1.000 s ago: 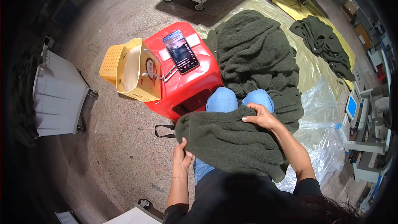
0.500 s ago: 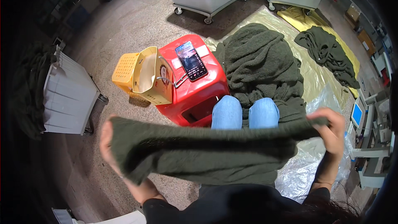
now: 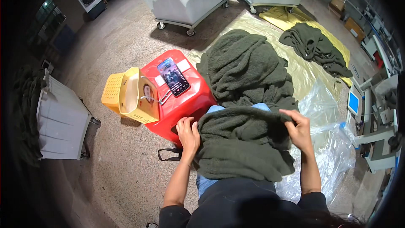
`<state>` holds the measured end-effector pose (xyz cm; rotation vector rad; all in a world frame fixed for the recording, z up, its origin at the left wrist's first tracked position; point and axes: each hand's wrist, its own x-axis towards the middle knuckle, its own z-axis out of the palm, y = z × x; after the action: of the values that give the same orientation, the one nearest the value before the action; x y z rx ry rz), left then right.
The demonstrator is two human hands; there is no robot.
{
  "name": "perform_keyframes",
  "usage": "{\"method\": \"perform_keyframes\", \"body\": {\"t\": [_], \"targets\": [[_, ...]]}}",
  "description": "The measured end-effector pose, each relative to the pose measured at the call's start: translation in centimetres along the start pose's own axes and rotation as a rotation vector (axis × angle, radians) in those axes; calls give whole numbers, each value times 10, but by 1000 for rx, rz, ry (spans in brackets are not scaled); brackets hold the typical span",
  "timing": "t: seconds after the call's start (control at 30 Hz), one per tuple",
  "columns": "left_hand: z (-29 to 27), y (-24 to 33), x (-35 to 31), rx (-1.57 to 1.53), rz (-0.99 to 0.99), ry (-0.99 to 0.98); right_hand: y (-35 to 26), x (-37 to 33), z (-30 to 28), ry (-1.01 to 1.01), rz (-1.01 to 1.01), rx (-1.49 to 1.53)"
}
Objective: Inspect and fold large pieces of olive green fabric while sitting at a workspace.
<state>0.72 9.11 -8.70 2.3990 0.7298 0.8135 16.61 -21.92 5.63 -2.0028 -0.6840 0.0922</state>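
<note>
A dark green, fleecy knitted piece of fabric [image 3: 240, 156] lies spread and folded over my lap, covering most of my jeans. My right hand [image 3: 298, 131] pinches its upper right edge between thumb and fingers. Against the left edge of the fabric, my left hand [image 3: 188, 136] rests with fingers loosely bent and a little apart, and no cloth shows in its grasp. Just beyond my knees rises a big heap of the same dark green fabric [image 3: 249, 63].
A red stool [image 3: 196, 80] at my left bears a phone [image 3: 173, 77] with a lit screen; yellow baskets [image 3: 135, 105] stand beside it. Wheeled bins [image 3: 185, 0] stand ahead, another bin [image 3: 63, 120] at left. Plastic sheeting [image 3: 320, 101] and a smaller green pile [image 3: 316, 50] lie right.
The fabric, held stretched between both hands before, has come down onto my lap. My left hand has moved right and let go of its end; my right hand has moved inward, still gripping.
</note>
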Motion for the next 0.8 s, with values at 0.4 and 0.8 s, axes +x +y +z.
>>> {"method": "perform_keyframes", "body": {"t": [0.4,0.8], "targets": [[-6,-3,-44,-119,-351,114,14,17,12,224,108,77],[-73,71,18,-807,-371,-484,-59,18,49,-778,-471,223]]}}
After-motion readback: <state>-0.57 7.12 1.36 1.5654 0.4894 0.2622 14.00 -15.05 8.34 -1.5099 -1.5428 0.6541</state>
